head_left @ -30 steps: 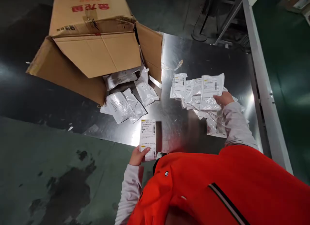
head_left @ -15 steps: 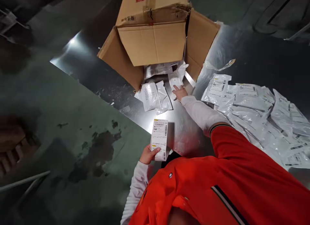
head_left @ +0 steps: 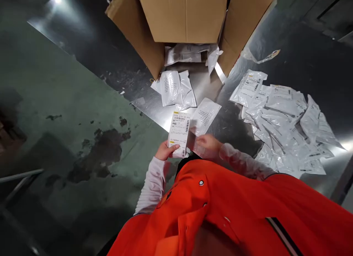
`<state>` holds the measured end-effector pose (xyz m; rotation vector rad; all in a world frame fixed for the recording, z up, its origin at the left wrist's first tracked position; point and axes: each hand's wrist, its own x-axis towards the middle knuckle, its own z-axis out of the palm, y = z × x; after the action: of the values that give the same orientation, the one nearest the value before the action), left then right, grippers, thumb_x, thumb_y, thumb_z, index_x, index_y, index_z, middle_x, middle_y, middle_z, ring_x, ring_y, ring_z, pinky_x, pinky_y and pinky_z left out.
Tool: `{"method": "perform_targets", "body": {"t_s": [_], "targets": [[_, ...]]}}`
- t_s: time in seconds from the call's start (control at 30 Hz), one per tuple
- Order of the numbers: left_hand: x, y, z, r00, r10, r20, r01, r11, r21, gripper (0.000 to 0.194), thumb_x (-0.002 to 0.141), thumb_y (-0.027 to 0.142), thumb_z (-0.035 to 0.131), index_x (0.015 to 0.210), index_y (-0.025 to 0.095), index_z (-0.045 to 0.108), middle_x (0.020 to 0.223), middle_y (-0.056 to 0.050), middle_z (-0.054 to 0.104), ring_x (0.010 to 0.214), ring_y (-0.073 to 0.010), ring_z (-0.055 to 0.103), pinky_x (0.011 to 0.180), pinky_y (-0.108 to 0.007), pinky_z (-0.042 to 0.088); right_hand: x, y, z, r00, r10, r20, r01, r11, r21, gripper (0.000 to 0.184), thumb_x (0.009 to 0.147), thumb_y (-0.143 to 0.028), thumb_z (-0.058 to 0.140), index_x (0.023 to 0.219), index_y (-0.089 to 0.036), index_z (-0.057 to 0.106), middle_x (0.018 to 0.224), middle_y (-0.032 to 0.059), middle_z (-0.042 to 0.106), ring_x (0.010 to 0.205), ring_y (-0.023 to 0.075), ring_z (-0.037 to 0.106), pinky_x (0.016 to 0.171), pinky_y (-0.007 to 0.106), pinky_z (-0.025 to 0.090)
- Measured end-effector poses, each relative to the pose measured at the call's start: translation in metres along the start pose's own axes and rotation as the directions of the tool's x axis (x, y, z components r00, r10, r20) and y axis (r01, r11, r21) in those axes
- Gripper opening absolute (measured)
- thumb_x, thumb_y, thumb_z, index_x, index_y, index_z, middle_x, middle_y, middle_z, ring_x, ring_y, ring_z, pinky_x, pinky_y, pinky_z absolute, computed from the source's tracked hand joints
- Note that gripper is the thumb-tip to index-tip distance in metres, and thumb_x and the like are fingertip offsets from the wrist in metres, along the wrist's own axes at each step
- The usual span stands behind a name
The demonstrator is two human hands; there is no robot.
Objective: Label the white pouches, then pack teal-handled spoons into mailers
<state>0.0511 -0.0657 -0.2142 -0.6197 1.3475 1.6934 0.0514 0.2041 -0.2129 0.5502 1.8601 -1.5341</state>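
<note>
My left hand (head_left: pixel 166 150) is closed on a strip of printed shipping labels (head_left: pixel 179 129), its thumb lying over the lower label. To the right of the strip is my right hand (head_left: pixel 209 142), fingers curled together and slightly blurred. It is at the near end of a white plastic mailer (head_left: pixel 207 113) lying print side up on the metal table. Whether its fingertips pinch anything I cannot make out. Farther forward, a few white mailers (head_left: pixel 171 89) overlap at the mouth of an open cardboard box (head_left: pixel 187 19), and more packages (head_left: pixel 187 52) lie inside it.
A heap of labelled white mailers (head_left: pixel 286 120) covers the right part of the metal table (head_left: pixel 118 70). A crumpled plastic strip (head_left: pixel 264 57) lies by the box's right flap. The table's left edge runs diagonally above a stained green floor (head_left: pixel 66 105). A metal rail (head_left: pixel 20 176) stands lower left.
My right hand has drawn back from the box to beside the label strip. A mailer now lies on the table in front of me. My left hand keeps hold of the labels.
</note>
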Motion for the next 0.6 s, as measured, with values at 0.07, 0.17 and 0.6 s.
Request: {"method": "perform_targets", "body": {"t_s": [0.07, 0.17, 0.6], "targets": [[-0.004, -0.003, 0.001, 1.0, 0.018, -0.011, -0.018, 1.0, -0.017, 0.071, 0.039, 0.058, 0.1, 0.087, 0.011, 0.077, 0.087, -0.015, 0.081, 0.078, -0.0309, 0.077, 0.069, -0.037, 0.06, 0.022, -0.014, -0.017, 0.989, -0.128, -0.069, 0.097, 0.938, -0.334, 0.044, 0.094, -0.041, 0.066, 0.131, -0.018, 0.068, 0.147, 0.0155, 0.064, 0.149, 0.0361, 0.046, 0.128, 0.057, 0.031], [-0.008, -0.007, 0.011, 1.0, 0.02, -0.017, -0.021, 0.999, -0.043, 0.07, 0.037, 0.057, 0.1, 0.085, 0.011, 0.076, 0.087, -0.015, 0.081, 0.079, -0.0315, 0.076, 0.069, -0.038, 0.061, 0.062, -0.034, -0.034, 0.973, -0.231, -0.011, 0.137, 0.614, -0.777, 0.053, 0.096, -0.031, 0.062, 0.146, -0.014, 0.06, 0.165, 0.0182, 0.044, 0.161, 0.0378, 0.025, 0.131, 0.067, 0.007], [0.022, 0.002, 0.053, 0.973, 0.191, 0.128, -0.199, 0.978, 0.054, 0.067, 0.047, 0.05, 0.098, 0.098, 0.014, 0.074, 0.09, -0.007, 0.077, 0.081, -0.0206, 0.069, 0.077, -0.033, 0.056, -0.041, 0.015, 0.024, 0.989, -0.145, -0.019, 0.145, 0.989, 0.039, 0.064, 0.079, -0.054, 0.082, 0.134, -0.022, 0.068, 0.13, 0.0106, 0.075, 0.129, 0.0301, 0.066, 0.115, 0.048, 0.052]]}}
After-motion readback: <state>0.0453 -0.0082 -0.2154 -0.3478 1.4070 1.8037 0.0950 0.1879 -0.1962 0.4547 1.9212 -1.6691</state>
